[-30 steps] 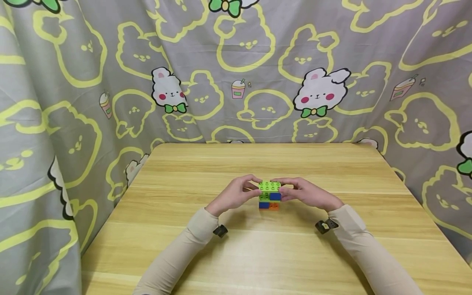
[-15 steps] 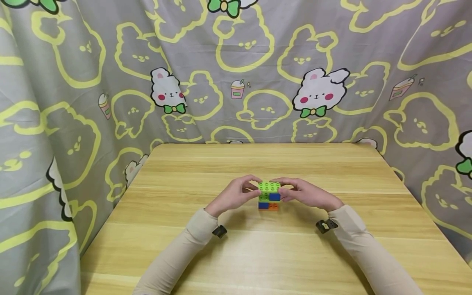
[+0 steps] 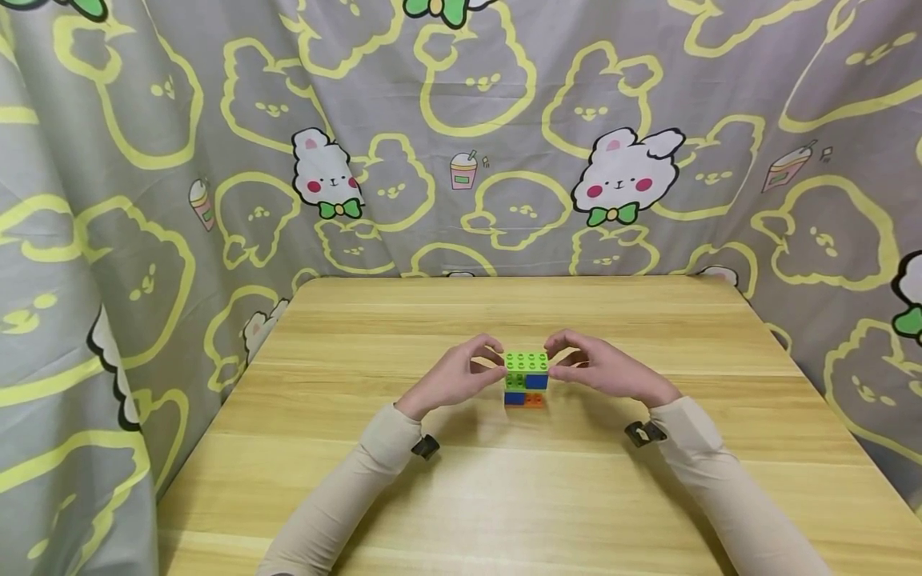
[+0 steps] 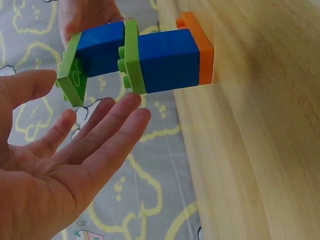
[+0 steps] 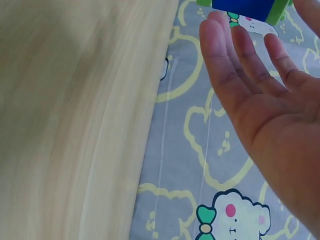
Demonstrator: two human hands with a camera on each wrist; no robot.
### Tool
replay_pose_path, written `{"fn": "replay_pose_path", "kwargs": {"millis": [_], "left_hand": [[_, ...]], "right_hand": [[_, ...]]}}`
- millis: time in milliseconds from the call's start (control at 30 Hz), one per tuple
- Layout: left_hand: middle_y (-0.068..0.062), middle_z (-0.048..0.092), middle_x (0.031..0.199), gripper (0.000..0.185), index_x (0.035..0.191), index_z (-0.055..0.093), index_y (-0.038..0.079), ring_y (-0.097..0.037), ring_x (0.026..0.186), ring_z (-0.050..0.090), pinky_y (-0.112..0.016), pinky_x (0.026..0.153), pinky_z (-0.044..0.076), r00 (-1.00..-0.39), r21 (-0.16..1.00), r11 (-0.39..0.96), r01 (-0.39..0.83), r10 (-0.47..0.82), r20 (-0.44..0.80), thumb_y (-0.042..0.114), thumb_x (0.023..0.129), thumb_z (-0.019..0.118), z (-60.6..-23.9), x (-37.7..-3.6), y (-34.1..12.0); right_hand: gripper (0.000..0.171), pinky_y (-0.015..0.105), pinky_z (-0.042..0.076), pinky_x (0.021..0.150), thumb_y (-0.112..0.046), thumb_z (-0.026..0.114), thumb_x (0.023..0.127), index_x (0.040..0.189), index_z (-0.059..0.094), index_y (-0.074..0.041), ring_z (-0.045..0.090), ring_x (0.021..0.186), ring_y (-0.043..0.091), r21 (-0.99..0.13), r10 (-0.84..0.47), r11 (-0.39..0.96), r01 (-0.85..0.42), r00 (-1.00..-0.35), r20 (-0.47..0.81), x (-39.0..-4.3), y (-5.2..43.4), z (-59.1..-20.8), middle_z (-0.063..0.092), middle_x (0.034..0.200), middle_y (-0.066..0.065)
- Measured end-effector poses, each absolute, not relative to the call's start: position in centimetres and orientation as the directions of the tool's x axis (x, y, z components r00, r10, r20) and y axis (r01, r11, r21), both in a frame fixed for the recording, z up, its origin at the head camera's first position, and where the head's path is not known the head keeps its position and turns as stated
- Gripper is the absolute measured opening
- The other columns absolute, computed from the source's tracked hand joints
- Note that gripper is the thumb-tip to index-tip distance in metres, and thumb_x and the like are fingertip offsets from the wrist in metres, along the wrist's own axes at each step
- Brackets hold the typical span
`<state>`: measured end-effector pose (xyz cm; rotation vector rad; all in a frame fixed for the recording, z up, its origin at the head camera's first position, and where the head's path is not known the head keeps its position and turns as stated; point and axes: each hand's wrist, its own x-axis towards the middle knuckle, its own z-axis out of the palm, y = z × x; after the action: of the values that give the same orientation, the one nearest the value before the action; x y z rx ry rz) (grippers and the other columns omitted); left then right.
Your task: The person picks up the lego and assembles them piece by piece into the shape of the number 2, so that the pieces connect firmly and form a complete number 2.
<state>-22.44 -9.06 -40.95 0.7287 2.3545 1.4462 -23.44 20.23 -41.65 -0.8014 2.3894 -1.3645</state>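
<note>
A stack of toy building bricks stands on the table between my two hands. From the bottom it has an orange plate (image 4: 205, 60), a blue brick (image 4: 170, 60), a green plate (image 4: 133, 62), a second blue brick (image 3: 536, 382) set over to the right, and a green studded plate (image 3: 527, 362) on top. My left hand (image 3: 454, 376) is at the stack's left side, thumb close to the top plate and fingers spread loosely; whether a fingertip touches is unclear. To the right, my right hand (image 3: 608, 368) has its fingers loosely bent and apart from the bricks, gripping nothing.
The wooden table (image 3: 461, 488) extends around the stack. Behind it and along both sides hangs a grey curtain (image 3: 403, 240) with yellow and white cartoon animals. A black strap piece shows at each wrist.
My right hand has let go of the stack's top and drawn back slightly to the right. The left fingers have loosened from the top plate. The stack stays in place.
</note>
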Motion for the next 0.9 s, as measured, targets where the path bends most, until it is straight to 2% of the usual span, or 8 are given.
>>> {"fn": "replay_pose_path", "kwargs": {"millis": [133,333,600,900], "left_hand": [[-0.011,0.068,0.118,0.020,0.117,0.058,0.012,-0.039,0.107,0.071,-0.038,0.086,0.058,-0.821,0.892,0.362,0.270,0.571,0.017,0.020,0.101,0.067,-41.1,-22.4,-9.2],[-0.007,0.067,0.118,0.019,0.116,0.060,0.014,-0.027,0.104,0.072,-0.036,0.089,0.057,-0.821,0.881,0.392,0.264,0.571,-0.008,0.025,0.102,0.065,-41.5,-22.6,-9.2],[-0.013,0.064,0.124,0.022,0.118,0.059,0.012,-0.037,0.105,0.071,-0.038,0.088,0.059,-0.816,0.912,0.350,0.212,0.577,-0.032,0.027,0.102,0.064,-41.9,-23.0,-9.3],[-0.016,0.064,0.125,0.024,0.123,0.055,0.013,-0.041,0.107,0.070,-0.048,0.093,0.058,-0.828,0.937,0.309,0.167,0.559,-0.037,0.026,0.103,0.063,-42.1,-23.1,-9.2]], "right_hand": [[0.034,0.035,0.057,0.092,-0.019,0.076,0.094,0.119,0.057,-0.009,0.070,0.109,0.028,-0.887,-0.595,0.356,-0.296,-0.803,0.029,-23.4,20.0,-42.0,0.057,0.125,0.012],[0.030,0.031,0.057,0.089,-0.015,0.077,0.093,0.112,0.054,-0.006,0.070,0.107,0.029,-0.889,-0.589,0.358,-0.286,-0.807,0.022,-23.4,19.6,-42.5,0.061,0.119,0.015],[0.029,0.029,0.057,0.086,-0.015,0.076,0.094,0.111,0.054,-0.006,0.071,0.107,0.028,-0.885,-0.583,0.374,-0.278,-0.813,0.009,-23.4,19.6,-42.7,0.064,0.120,0.016],[0.031,0.029,0.057,0.088,-0.018,0.077,0.094,0.112,0.054,-0.009,0.072,0.105,0.025,-0.886,-0.557,0.373,-0.276,-0.830,0.025,-23.3,19.3,-42.6,0.065,0.116,0.014]]}}
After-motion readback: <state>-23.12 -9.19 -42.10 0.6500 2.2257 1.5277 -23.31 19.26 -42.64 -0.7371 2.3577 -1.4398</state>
